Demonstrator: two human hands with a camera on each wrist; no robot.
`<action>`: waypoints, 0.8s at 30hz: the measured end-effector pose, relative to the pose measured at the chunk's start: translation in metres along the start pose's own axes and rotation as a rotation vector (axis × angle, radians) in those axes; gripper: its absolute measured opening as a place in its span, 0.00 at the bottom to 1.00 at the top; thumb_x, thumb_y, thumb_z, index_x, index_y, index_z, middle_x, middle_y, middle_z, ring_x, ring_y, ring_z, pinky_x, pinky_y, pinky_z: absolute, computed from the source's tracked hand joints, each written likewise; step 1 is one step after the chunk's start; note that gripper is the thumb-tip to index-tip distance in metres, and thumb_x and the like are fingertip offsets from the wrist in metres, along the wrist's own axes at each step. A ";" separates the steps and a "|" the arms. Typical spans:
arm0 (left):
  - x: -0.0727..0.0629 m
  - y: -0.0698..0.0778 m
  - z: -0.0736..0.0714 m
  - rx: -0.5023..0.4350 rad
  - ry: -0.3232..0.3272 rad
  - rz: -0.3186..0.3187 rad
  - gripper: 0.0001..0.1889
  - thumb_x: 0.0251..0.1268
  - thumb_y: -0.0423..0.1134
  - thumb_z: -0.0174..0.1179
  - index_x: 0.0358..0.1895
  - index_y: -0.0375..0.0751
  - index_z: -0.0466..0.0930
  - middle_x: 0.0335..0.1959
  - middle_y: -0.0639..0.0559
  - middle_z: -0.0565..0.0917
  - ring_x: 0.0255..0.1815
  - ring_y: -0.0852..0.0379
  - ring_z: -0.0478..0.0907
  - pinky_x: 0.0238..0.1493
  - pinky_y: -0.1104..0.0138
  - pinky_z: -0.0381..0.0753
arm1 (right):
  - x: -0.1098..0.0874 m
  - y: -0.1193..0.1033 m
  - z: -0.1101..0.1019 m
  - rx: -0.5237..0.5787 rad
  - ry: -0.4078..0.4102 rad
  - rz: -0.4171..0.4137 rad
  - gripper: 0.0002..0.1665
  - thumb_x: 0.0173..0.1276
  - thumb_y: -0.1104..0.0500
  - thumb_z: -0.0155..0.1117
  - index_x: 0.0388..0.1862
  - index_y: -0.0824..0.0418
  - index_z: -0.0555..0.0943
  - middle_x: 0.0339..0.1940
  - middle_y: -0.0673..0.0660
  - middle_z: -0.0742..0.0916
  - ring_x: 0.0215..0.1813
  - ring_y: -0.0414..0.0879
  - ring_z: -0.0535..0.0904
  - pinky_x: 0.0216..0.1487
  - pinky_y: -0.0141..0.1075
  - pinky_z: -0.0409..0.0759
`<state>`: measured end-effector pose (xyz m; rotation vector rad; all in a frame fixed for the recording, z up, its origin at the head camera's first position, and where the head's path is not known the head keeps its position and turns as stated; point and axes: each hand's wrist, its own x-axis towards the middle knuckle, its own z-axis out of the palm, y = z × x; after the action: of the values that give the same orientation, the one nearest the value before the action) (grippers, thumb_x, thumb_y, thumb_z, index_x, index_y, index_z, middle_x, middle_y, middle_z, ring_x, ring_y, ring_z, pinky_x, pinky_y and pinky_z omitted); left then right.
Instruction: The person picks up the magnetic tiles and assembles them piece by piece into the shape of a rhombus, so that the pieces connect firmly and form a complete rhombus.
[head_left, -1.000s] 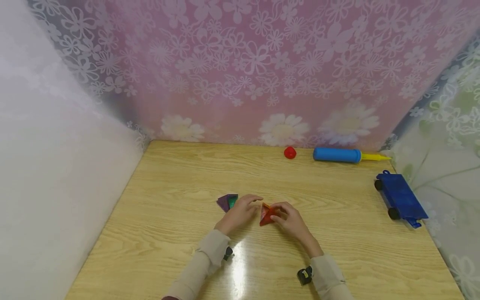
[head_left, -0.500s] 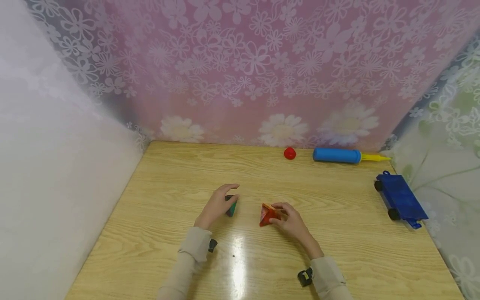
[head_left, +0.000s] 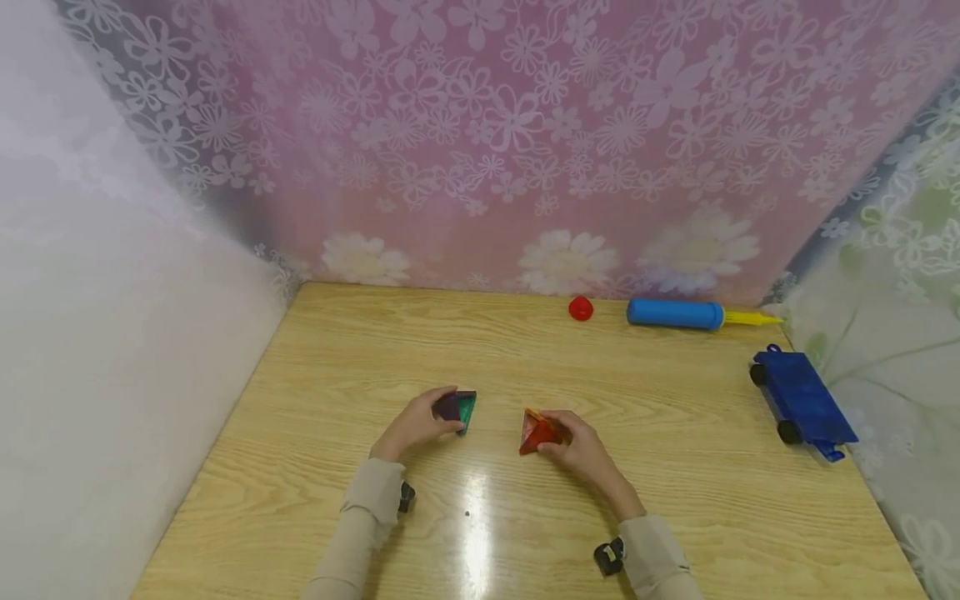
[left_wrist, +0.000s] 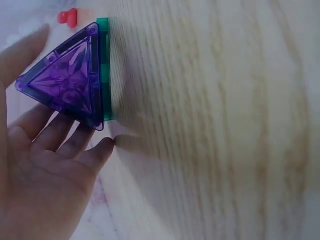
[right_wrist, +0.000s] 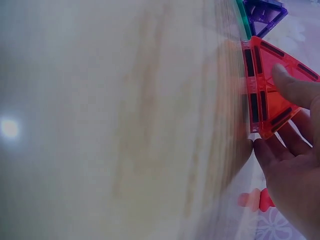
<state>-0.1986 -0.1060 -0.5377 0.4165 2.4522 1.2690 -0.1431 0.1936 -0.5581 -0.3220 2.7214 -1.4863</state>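
A small pyramid of magnetic tiles (head_left: 465, 410), purple and green, stands on the table left of centre. My left hand (head_left: 411, 425) holds it from the left, thumb in front and fingers behind. In the left wrist view its purple triangular tile (left_wrist: 70, 77) faces the camera, with a green tile (left_wrist: 105, 75) at the tabletop. Just to the right is a red and orange magnetic-tile pyramid (head_left: 536, 434), which my right hand (head_left: 585, 448) grips from its right side. The right wrist view shows my thumb pressed on its red tile (right_wrist: 265, 70). A gap separates the two pyramids.
Along the back edge of the wooden table (head_left: 360, 333) lie a small red knob-like piece (head_left: 581, 308) and a blue hand pump (head_left: 673, 313) with a yellow nozzle. A dark blue toy trailer (head_left: 801, 396) with black wheels sits at the right edge. A flowered curtain (head_left: 510, 150) hangs behind.
My left hand has moved left from between the two pyramids, passed over the purple and green one, and now grips its left side. My right hand stays on the red one.
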 end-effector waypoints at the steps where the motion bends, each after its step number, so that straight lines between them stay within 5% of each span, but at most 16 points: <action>1: 0.000 0.000 0.000 0.011 0.000 0.010 0.34 0.60 0.39 0.66 0.69 0.40 0.64 0.66 0.38 0.69 0.55 0.43 0.73 0.57 0.52 0.74 | 0.000 0.000 0.000 -0.013 0.001 0.001 0.28 0.54 0.65 0.73 0.56 0.67 0.78 0.53 0.63 0.82 0.55 0.57 0.77 0.56 0.48 0.76; 6: 0.001 -0.001 0.001 0.050 0.006 0.068 0.28 0.61 0.28 0.60 0.66 0.38 0.68 0.65 0.37 0.70 0.64 0.38 0.68 0.64 0.48 0.67 | -0.001 -0.004 -0.002 -0.024 0.000 -0.006 0.25 0.55 0.66 0.72 0.54 0.66 0.80 0.52 0.62 0.83 0.55 0.57 0.77 0.55 0.50 0.76; 24: 0.009 0.015 0.022 0.090 -0.045 0.161 0.27 0.61 0.27 0.61 0.66 0.37 0.69 0.62 0.36 0.74 0.60 0.40 0.72 0.61 0.51 0.72 | 0.007 -0.001 -0.003 -0.054 0.004 -0.034 0.25 0.57 0.66 0.70 0.55 0.69 0.78 0.52 0.63 0.82 0.54 0.56 0.78 0.54 0.47 0.77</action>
<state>-0.1962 -0.0782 -0.5384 0.6713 2.4857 1.1994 -0.1499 0.1943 -0.5548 -0.3692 2.7773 -1.4242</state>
